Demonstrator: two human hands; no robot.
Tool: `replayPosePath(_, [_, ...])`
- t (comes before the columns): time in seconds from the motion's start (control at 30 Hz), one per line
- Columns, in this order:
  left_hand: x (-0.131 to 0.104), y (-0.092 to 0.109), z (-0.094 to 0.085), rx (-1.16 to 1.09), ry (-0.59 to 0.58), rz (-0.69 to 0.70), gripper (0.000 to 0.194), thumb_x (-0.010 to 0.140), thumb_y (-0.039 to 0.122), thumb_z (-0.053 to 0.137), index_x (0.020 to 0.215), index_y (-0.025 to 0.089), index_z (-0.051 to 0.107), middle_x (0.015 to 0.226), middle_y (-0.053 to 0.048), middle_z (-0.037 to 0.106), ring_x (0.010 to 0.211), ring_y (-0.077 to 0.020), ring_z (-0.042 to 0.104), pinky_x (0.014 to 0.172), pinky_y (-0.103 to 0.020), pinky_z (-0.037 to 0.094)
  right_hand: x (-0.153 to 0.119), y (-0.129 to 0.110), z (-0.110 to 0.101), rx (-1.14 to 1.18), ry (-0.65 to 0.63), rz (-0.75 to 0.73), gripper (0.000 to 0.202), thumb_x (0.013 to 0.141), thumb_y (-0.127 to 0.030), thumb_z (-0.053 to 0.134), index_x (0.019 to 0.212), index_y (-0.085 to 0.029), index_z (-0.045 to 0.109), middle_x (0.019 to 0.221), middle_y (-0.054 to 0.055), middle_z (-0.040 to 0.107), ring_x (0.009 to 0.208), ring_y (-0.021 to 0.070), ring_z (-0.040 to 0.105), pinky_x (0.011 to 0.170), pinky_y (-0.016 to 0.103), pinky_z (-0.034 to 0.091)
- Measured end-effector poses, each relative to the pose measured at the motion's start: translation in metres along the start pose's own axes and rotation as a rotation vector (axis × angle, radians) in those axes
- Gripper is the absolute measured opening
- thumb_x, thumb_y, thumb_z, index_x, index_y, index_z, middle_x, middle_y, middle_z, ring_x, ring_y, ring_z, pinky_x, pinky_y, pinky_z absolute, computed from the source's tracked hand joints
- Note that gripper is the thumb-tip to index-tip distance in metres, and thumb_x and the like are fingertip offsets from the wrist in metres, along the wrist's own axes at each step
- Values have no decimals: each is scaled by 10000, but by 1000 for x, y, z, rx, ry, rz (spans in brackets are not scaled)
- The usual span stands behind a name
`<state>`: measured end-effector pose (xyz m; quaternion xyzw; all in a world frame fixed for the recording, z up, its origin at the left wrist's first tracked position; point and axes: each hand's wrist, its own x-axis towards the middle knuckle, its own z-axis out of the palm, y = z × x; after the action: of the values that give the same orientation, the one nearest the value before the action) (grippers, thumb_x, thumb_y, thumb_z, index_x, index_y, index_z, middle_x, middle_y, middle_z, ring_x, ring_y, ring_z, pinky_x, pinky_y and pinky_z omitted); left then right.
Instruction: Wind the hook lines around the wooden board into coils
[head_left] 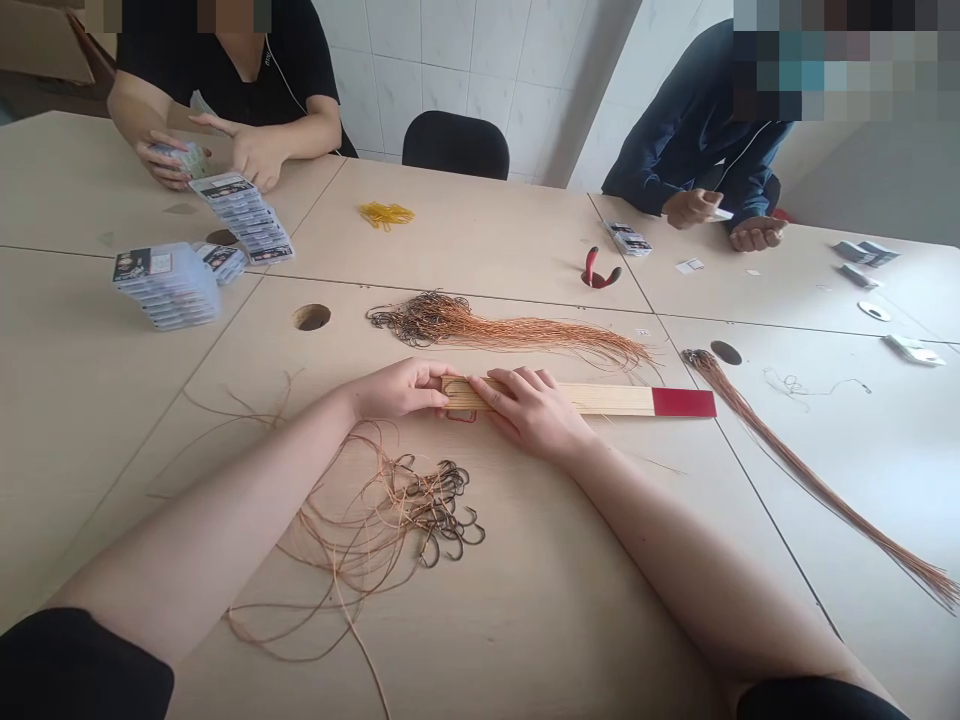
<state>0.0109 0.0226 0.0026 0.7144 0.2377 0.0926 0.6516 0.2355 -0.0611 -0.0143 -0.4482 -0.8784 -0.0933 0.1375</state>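
A long, flat, pale-yellow board (619, 399) with a red end (684, 402) lies crosswise in front of me, fine lines running along its length. My left hand (401, 388) pinches its left end between thumb and fingers. Over the board, close to that end, my right hand (534, 408) is closed with fingers across the top. A small red wire loop (461, 416) pokes out below the left end. Nearer to me lies a loose tangle of orange-brown lines (330, 540) with several dark fish hooks (446, 500). Just beyond the board is a bundle of hooked lines (510, 330).
Another hooked bundle (795, 450) stretches along the right. Red-handled pliers (600, 272) stand in a table hole. Stacked plastic boxes (169, 285) are at left, yellow pieces (386, 214) at the back. Two people sit opposite, handling small packs, with an empty black chair (455, 145) between them.
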Motion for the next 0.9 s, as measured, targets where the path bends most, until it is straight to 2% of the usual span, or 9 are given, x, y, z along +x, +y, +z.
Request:
replayPosePath(0.17, [1, -8, -2, 8, 11, 6, 375, 793, 210, 551, 1158, 134, 514, 860, -61, 635, 740, -118, 576, 712, -268, 467, 0, 0, 1, 7, -4, 4, 424, 937, -302, 340, 1350, -214, 369, 1204, 97, 509, 989, 229, 453, 805, 371, 370])
replayPosePath(0.53, [1, -4, 1, 16, 13, 0, 266, 814, 210, 519, 1062, 119, 536, 826, -43, 617, 711, -102, 565, 696, -248, 451, -1, -1, -1, 24, -7, 14, 432, 930, -301, 363, 1355, -218, 367, 1220, 87, 498, 1013, 221, 446, 825, 361, 368])
replayPosePath(0.9, [0, 0, 1, 81, 10, -4, 220, 837, 233, 470, 1016, 120, 532, 703, -14, 604, 629, -95, 537, 550, -199, 363, 1, -1, -2, 9, -34, 7, 465, 920, -284, 368, 1377, -217, 324, 1232, 96, 483, 1021, 228, 443, 830, 365, 365])
